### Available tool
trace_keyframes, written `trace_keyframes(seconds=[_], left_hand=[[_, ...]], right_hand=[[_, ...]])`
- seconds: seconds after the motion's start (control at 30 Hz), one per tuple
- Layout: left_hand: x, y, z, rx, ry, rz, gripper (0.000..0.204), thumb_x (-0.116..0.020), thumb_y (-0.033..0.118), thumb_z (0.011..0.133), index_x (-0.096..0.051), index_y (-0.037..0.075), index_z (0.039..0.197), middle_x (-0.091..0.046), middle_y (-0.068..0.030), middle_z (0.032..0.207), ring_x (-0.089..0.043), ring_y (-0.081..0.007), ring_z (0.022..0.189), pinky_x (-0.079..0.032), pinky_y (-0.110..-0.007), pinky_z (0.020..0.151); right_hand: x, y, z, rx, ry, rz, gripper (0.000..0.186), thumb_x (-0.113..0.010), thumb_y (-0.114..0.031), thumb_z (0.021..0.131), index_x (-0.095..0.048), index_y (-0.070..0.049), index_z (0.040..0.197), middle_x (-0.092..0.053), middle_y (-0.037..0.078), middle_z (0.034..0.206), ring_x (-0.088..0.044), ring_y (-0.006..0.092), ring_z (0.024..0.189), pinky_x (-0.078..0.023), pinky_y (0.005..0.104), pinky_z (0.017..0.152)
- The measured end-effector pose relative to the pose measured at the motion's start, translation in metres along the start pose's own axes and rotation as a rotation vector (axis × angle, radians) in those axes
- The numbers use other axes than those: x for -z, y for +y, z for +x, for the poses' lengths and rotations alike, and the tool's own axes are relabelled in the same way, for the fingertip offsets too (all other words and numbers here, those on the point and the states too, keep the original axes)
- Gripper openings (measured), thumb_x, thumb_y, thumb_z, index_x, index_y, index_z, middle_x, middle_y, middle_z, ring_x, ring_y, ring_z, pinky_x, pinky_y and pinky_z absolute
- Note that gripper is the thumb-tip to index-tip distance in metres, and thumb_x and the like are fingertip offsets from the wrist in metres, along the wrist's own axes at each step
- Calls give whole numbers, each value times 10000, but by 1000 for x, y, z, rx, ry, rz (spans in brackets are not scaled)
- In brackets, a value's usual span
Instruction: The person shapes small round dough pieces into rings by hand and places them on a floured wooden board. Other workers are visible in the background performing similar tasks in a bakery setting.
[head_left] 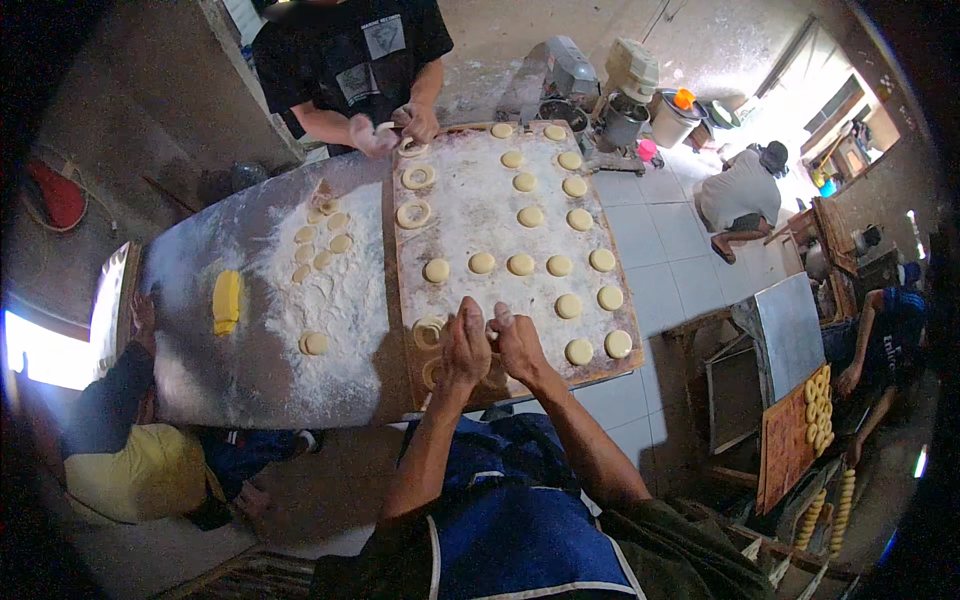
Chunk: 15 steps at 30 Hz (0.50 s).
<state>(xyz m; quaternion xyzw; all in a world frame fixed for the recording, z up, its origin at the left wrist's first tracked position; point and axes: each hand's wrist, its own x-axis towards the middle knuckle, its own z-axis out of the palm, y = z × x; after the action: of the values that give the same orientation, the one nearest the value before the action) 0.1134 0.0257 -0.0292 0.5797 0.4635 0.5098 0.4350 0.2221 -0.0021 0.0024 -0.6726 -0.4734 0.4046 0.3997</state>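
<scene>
My left hand (465,345) and my right hand (519,345) are close together over the near part of a floured wooden board (465,215). Their fingers are closed on a small pale piece of dough (492,335), mostly hidden between them. Just left of my left hand lies a dough ring (429,332), with another partly covered below it. Flat round dough pieces (521,265) sit in rows beyond my hands and down the board's right side. More dough rings (414,214) lie along the left edge. Flour dusts my fingers.
Opposite, a co-worker (355,60) handles dough at the board's far edge. The table (190,330) on the left bears scattered flour, small dough rounds (340,243) and a yellow block (227,302). Another person in yellow sits at lower left. On the right, someone handles a dough-laden board (785,440).
</scene>
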Motion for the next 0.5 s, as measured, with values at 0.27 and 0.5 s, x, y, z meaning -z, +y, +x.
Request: trace_keyframes(seconds=[0.27,0.5], left_hand=[[-14,-14,-10,35,-161,189,330,-357,309,1005,-399,97,755,-423,-28,650,-460,-174,554,-403,-310,553],[-7,-42,-15,-653,229,498,302,-455,320,989,-523,95,799,-514,-16,684,-527,-130,671,-433,-287,610]], right_hand=[[18,4,-9,161,-1,-14,668,-357,-447,990,-581,105,686,-504,255,539,-546,337,500,-425,444,545],[19,5,-16,175,5,71,599,-394,-433,971,-605,65,714,-553,212,567,-518,303,499,-426,435,540]])
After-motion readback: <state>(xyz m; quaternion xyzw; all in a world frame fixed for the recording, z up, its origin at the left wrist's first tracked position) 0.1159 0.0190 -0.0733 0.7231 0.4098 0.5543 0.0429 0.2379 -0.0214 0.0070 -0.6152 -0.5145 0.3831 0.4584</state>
